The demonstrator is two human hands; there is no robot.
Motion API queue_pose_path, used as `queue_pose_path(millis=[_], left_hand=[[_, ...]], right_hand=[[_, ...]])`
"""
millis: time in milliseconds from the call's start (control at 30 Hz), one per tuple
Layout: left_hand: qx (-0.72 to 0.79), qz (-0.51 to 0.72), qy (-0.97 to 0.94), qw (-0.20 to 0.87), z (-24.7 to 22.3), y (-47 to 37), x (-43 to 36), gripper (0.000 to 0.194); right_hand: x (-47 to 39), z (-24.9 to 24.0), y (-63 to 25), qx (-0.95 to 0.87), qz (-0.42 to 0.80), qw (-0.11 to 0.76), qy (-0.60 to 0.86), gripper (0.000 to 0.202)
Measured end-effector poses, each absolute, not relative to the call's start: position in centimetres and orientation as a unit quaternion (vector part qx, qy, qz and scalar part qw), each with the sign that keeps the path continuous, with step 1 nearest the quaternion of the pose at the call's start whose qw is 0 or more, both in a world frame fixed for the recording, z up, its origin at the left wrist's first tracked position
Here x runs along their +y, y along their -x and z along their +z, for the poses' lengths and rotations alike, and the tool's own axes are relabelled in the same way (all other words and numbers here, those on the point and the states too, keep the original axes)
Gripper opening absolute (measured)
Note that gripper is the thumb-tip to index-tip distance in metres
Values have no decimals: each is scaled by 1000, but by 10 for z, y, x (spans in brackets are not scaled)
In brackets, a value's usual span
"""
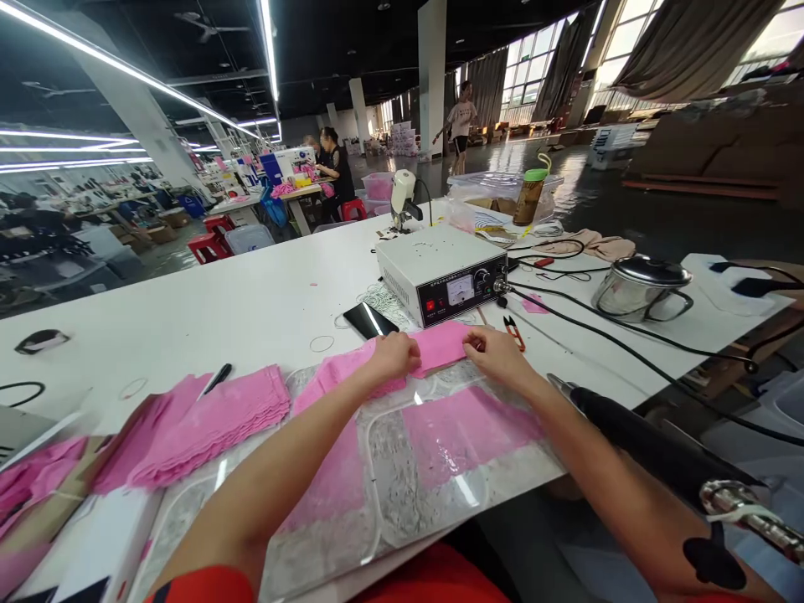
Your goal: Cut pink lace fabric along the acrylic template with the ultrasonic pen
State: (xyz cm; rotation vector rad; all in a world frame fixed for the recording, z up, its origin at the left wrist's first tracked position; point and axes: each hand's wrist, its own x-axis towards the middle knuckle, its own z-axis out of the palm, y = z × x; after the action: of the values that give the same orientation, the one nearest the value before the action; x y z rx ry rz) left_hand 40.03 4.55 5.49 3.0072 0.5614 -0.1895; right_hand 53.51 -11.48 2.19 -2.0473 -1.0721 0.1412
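Note:
Pink fabric (440,346) lies in a folded strip between my two hands, at the back edge of a clear plastic sheet. My left hand (394,356) has its fingers closed on the strip's left part, where more pink cloth spreads leftward. At the strip's right end, my right hand (488,347) pinches the cloth between thumb and fingers. More pink fabric (471,435) shows flat under the clear sheet (389,536). To the left sits a stack of pink pieces (219,423) with a black pen (218,379) on top.
Behind my hands are a phone (370,320) and a control box (443,272) with cables. Small red-handled snips (513,332) lie by my right hand. A black handheld tool (641,444) is beside my right forearm. A lidded glass mug (644,289) stands at right. People are in the background.

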Motion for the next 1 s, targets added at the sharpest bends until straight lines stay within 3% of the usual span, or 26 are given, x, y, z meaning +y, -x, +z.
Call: queue_pose_path(millis=[500,1000], left_hand=[[145,-144,-967,153,64,-414,62,34],[61,-140,-952,264,88,-404,62,25]], right_hand=[[-105,-5,-542,-481,43,409,774,13],[-107,-9,-550,-536,-117,345,761,12]])
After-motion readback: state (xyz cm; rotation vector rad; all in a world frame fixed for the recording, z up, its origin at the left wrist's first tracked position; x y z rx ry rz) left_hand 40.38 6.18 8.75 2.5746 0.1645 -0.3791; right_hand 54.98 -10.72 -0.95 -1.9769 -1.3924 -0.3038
